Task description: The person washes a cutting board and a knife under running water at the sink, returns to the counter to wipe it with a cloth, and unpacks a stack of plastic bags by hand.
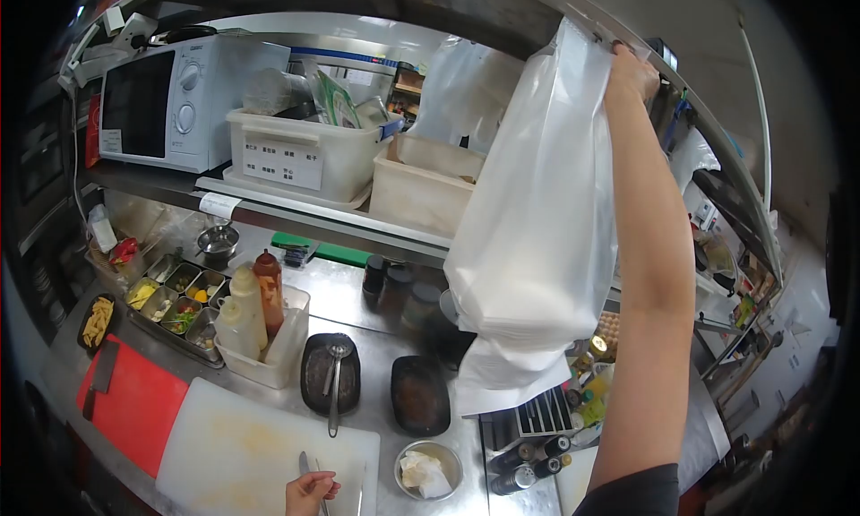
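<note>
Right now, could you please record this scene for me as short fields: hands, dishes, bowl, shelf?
right hand: right hand raised at top edge of hanging plastic bags; grip unclear
left hand: left hand holds thin metal utensil over white board
dishes: two dark dishes, one with spoon
bowl: metal bowl, pale contents unclear
shelf: microwave, two bins

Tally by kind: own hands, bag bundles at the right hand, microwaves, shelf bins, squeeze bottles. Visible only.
Left hand and right hand: 2
Bag bundle: 1
Microwave: 1
Shelf bins: 2
Squeeze bottles: 3
Total: 9
</note>
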A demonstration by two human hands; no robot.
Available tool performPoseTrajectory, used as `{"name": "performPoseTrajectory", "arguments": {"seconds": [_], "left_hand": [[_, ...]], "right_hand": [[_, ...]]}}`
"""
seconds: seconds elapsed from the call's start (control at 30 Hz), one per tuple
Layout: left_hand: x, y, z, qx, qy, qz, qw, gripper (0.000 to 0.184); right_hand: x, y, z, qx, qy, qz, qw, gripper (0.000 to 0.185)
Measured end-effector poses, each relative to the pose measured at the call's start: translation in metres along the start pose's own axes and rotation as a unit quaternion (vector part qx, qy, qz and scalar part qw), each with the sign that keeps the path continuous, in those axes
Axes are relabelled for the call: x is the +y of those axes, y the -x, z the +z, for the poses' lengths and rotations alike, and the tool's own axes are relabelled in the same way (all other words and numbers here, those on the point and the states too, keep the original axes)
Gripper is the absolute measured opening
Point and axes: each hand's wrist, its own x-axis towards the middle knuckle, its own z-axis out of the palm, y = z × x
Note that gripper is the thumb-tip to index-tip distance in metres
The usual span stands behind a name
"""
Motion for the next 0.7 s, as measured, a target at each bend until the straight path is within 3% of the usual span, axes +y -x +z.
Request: {"name": "performPoseTrajectory", "arguments": {"seconds": [0.03, 0.1, 0.13, 0.2, 0.23, 0.3, 0.33, 0.4, 0.53, 0.6, 0.67, 0.7], "left_hand": [[-0.007, 0.0, -0.004, 0.002, 0.002, 0.001, 1.0, 0.021], [-0.017, 0.0, -0.012, -0.01, -0.034, 0.0, 0.999, 0.031], [-0.021, 0.001, -0.014, -0.01, -0.033, -0.001, 0.999, 0.031], [-0.015, 0.008, -0.012, 0.037, 0.025, -0.016, 0.999, 0.021], [-0.015, 0.011, -0.013, 0.039, 0.024, -0.018, 0.999, 0.021], [-0.019, 0.019, -0.012, 0.052, 0.008, -0.021, 0.998, 0.021], [-0.02, 0.024, -0.012, 0.055, 0.004, -0.032, 0.998, 0.021], [-0.02, 0.035, -0.011, 0.05, 0.033, -0.02, 0.998, 0.023], [-0.011, 0.071, -0.013, 0.049, 0.004, -0.042, 0.998, 0.022], [-0.017, 0.086, -0.017, 0.036, 0.01, -0.004, 0.999, 0.023], [-0.022, 0.109, -0.024, 0.051, 0.006, 0.001, 0.999, 0.023], [-0.022, 0.122, -0.022, 0.073, 0.006, -0.002, 0.997, 0.024]], "right_hand": [[0.001, -0.001, 0.002, -0.002, -0.002, 0.0, 1.0, 0.036], [-0.005, 0.004, -0.001, 0.014, 0.162, -0.063, 0.985, 0.042], [-0.007, 0.006, -0.003, 0.013, 0.163, -0.064, 0.985, 0.042], [-0.008, 0.005, -0.009, -0.044, 0.299, -0.097, 0.948, 0.046], [-0.009, 0.004, -0.013, -0.047, 0.301, -0.094, 0.948, 0.046], [-0.005, 0.001, -0.026, -0.12, 0.381, -0.175, 0.9, 0.048], [-0.003, -0.002, -0.033, -0.127, 0.388, -0.168, 0.897, 0.048], [-0.004, -0.007, -0.052, -0.239, 0.293, -0.165, 0.911, 0.048], [-0.034, 0.035, -0.101, -0.174, 0.425, -0.154, 0.875, 0.046], [-0.06, 0.081, -0.139, -0.159, 0.312, -0.228, 0.909, 0.04], [-0.057, 0.101, -0.169, -0.19, 0.186, -0.307, 0.914, 0.051], [-0.039, 0.103, -0.174, -0.181, 0.05, -0.414, 0.891, 0.038]]}}
